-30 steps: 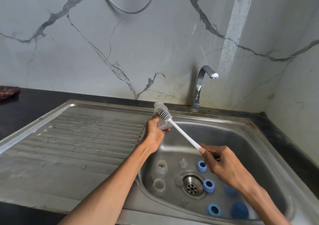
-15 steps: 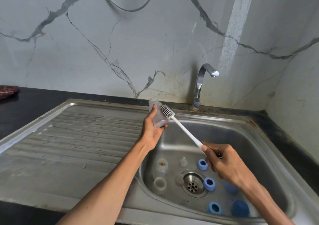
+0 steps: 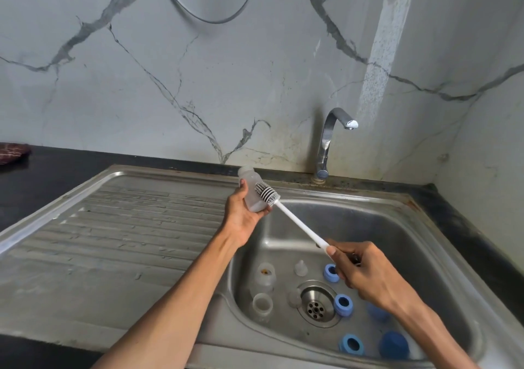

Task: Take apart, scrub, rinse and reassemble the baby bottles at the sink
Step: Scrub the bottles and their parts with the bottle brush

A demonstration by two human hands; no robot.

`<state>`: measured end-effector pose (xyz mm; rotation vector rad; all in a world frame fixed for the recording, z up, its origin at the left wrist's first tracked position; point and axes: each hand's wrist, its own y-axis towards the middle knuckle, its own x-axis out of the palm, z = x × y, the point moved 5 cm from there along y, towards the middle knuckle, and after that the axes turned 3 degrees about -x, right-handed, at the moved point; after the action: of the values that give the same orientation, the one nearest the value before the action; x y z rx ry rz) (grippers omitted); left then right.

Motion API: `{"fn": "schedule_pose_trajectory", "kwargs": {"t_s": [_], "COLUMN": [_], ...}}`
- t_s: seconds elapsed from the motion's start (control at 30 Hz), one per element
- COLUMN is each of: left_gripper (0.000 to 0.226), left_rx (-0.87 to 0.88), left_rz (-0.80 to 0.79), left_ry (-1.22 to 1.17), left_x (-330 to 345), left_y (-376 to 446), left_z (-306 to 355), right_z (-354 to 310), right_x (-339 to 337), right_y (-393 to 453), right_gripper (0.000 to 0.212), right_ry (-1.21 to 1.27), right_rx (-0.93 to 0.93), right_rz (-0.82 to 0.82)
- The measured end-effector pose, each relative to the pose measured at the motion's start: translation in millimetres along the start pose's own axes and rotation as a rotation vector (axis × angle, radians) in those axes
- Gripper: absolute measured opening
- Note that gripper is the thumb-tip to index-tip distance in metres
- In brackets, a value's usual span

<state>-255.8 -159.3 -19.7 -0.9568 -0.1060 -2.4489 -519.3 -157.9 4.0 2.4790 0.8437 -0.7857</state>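
Note:
My left hand grips a clear baby bottle above the sink's left rim, its neck pointing up and away. My right hand holds the white handle of a bottle brush; its bristle head lies against the bottle's outer side. In the steel sink basin lie two more clear bottles, two clear teats, three blue screw rings and blue caps around the drain.
A ribbed steel draining board stretches left of the basin. The chrome tap stands behind the basin, no water running. A dark cloth lies on the black counter at far left. Marble walls close the back and right.
The bottle has turned in my left hand, so more of its neck shows above my fingers. The brush head has slid down along the bottle's side.

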Motion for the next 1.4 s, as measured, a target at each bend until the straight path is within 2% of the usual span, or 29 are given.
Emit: {"fn": "schedule_pose_trajectory", "kwargs": {"t_s": [0.17, 0.3, 0.53, 0.63, 0.83, 1.1, 1.3, 1.4], "left_gripper": [0.039, 0.051, 0.040, 0.040, 0.045, 0.037, 0.043, 0.048], "left_rx": [-0.066, -0.030, 0.008, -0.011, 0.011, -0.082, -0.023, -0.030], "left_rz": [-0.069, -0.077, 0.041, 0.024, -0.023, -0.145, 0.055, 0.091], "left_ry": [0.059, 0.058, -0.053, -0.032, -0.069, 0.061, -0.102, -0.124], "left_x": [27, 22, -1, 4, 2, 38, 2, -6], "left_y": [-12, -8, 1, 0, 3, -16, 5, 8], "left_z": [-17, -12, 0, -5, 1, -35, 1, 3], "right_z": [-4, -6, -3, -3, 1, 1, -2, -3], "right_x": [-6, -4, 2, 0, -2, -10, 2, 4], "right_y": [1, -1, -1, -1, 0, 2, -1, -2], "right_gripper": [0.021, 0.024, 0.031, 0.020, 0.020, 0.021, 0.027, 0.029], "right_ry": [0.025, 0.035, -0.004, 0.021, 0.011, 0.048, 0.010, 0.019], "right_rx": [-0.021, -0.032, 0.012, 0.012, 0.023, 0.015, 0.015, 0.016], "right_rz": [0.103, 0.119, -0.030, 0.010, 0.060, 0.176, 0.011, -0.028]}}
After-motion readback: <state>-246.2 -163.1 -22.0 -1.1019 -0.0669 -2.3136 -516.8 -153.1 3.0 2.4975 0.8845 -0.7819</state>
